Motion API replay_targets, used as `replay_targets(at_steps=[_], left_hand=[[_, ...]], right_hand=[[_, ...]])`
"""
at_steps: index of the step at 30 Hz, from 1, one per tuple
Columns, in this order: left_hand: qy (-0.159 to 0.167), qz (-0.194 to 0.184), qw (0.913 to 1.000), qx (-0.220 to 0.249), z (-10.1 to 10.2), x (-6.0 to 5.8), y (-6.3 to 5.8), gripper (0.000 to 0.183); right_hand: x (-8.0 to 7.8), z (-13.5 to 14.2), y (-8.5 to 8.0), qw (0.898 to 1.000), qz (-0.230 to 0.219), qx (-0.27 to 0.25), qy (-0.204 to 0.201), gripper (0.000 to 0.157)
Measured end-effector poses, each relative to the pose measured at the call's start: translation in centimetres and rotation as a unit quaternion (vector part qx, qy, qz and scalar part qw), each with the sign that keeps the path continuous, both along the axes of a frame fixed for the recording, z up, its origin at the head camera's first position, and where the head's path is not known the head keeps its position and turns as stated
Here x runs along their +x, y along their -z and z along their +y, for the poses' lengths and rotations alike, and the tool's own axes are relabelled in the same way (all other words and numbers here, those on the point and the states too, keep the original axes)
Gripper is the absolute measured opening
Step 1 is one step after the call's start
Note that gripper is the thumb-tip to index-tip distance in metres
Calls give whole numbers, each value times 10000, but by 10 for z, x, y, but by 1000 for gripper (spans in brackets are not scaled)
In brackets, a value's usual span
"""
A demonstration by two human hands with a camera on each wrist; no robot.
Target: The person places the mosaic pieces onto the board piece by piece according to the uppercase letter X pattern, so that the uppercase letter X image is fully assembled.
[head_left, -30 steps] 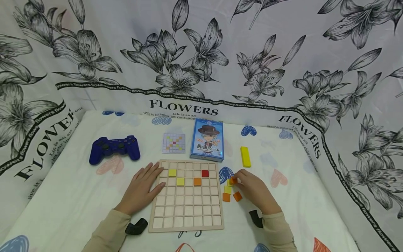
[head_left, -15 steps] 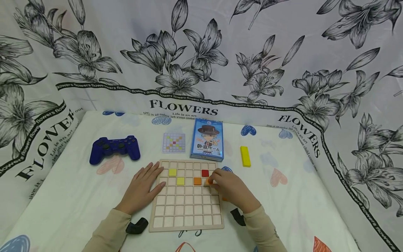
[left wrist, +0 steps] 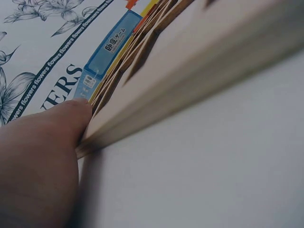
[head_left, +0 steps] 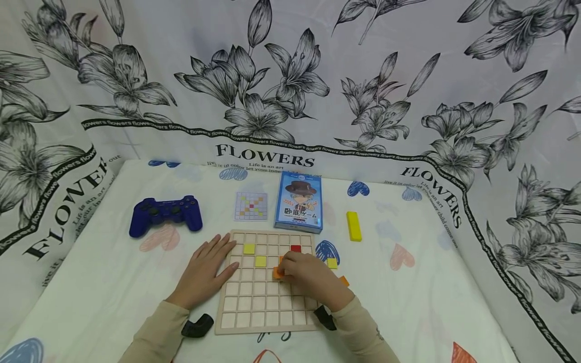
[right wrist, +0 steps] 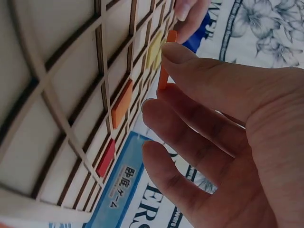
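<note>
My right hand (head_left: pixel 313 277) pinches an orange square tile (right wrist: pixel 168 61) between thumb and index finger, close over the wooden grid board (head_left: pixel 254 305). The other fingers are loosely bent in the right wrist view. Along the board's left edge rests my left hand (head_left: pixel 204 272), fingers spread and straight, the thumb on the rim. Set in the grid are two yellow tiles, one upper (head_left: pixel 249 249) and one lower (head_left: pixel 260 261), plus a red tile (head_left: pixel 296 248). Another orange tile (right wrist: pixel 122 104) lies in a cell, mostly hidden by my right hand in the head view.
Right of the board lie a loose yellow tile (head_left: pixel 332 263) and a partly covered orange tile (head_left: pixel 344 281). Behind it are a patterned card (head_left: pixel 251 206) and a blue game box (head_left: pixel 298 201). A blue game controller (head_left: pixel 165 216) is at left, a yellow block (head_left: pixel 354 226) at right.
The right hand has picked up an orange tile from the loose pile and carried it left over the board to the grid's middle. The left hand stays in place.
</note>
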State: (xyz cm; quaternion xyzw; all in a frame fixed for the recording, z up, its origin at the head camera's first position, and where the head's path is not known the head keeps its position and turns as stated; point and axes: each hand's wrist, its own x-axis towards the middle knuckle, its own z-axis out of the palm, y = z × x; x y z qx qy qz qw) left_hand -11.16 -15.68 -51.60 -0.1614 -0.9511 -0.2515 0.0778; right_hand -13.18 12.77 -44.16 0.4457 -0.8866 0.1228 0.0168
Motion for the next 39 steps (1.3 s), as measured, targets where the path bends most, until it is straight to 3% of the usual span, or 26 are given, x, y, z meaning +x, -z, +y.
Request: replay_targets(at_steps=[4, 14, 33, 39], left_hand=[[-47, -27, 10000, -14, 0, 1, 0, 63], [-53, -66, 10000, -41, -1, 1, 0, 63], [-28, -91, 9999, -56, -1, -1, 0, 64], [-34, -82, 10000, -43, -1, 0, -1, 64]], right_hand=[[-1, -6, 2, 9998, -66, 164, -82, 16], [-4, -14, 11, 9974, -162, 683, 171, 18], [-4, -19, 12, 9960, -144, 837, 294, 21], [-5, -11, 8, 9979, -228, 567, 235, 19]])
